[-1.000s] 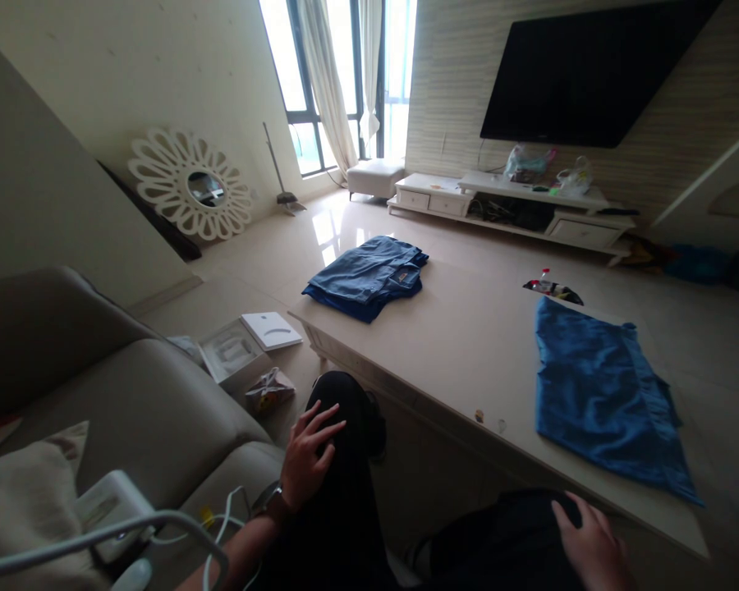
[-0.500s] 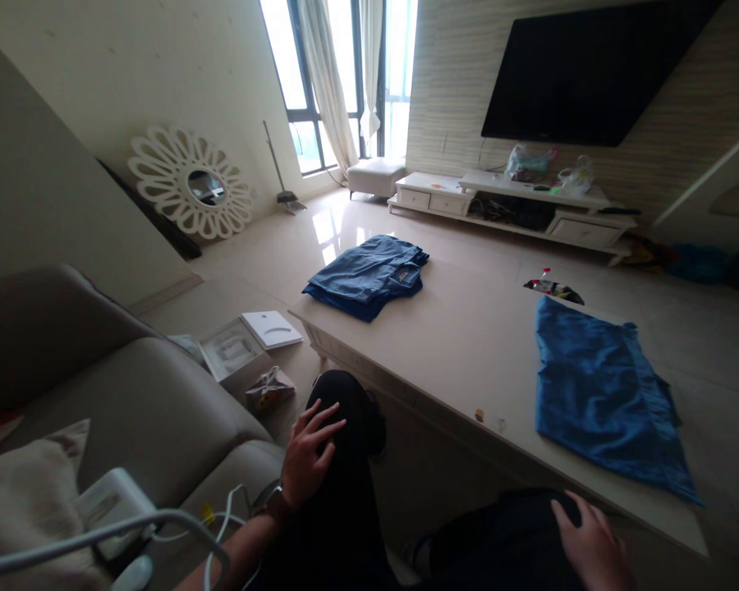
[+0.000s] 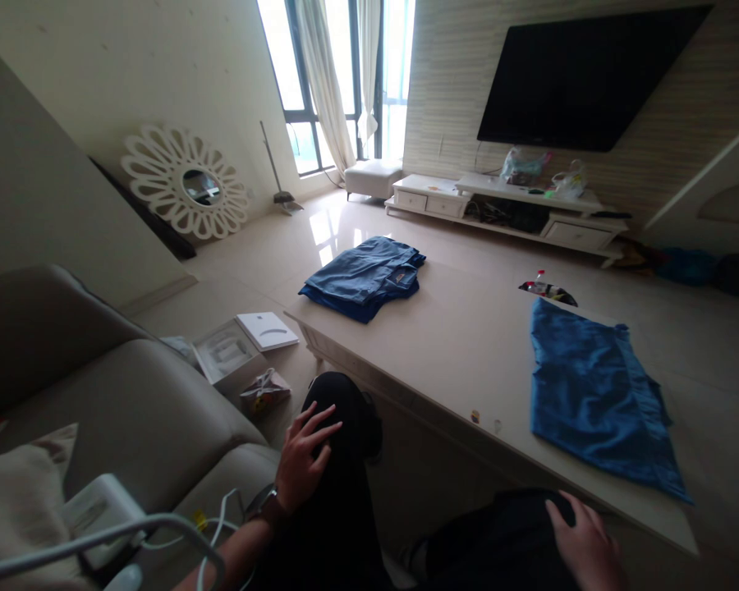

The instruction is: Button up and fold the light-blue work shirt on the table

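Left hand and right hand rest on the knees, fingers spread, unloaded; the surface likely keeps the clothes flat.

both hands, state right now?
Left hand: open, fingers spread, resting on the left knee, holding nothing.
Right hand: open, resting over the right knee, nothing seen in it.
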`<state>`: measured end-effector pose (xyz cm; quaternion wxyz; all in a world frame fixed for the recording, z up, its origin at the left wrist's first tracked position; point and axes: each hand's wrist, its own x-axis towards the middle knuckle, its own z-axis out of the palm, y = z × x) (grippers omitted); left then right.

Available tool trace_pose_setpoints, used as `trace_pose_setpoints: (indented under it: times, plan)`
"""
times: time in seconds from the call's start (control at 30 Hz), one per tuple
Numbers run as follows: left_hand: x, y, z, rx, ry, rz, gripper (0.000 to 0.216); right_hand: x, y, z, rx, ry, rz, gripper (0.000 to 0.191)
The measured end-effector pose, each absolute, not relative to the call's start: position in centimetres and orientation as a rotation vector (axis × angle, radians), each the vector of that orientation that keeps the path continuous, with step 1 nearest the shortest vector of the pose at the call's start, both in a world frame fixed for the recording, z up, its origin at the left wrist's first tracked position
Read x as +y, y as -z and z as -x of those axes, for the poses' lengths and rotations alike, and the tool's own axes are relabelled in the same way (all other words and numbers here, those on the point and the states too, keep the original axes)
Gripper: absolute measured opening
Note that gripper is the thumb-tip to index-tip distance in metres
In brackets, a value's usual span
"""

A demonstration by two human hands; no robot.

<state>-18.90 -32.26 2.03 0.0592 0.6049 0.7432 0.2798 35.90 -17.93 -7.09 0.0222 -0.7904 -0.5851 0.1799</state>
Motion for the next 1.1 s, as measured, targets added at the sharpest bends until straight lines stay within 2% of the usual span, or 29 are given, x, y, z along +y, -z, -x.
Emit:
trace_pose_setpoints:
  times: [0.37,1.1]
  plan:
    - [-32.3,-1.7,19.1,2.233,-0.848,-1.855,0.05,-18.0,7.0,-35.5,-1.789,-0.558,2.47,0.078]
    - [-32.2,-1.9,19.1,2.24,-0.827,-1.86,0.049,-18.0,7.4,-35.9,-1.797,-0.57,2.454,0.073]
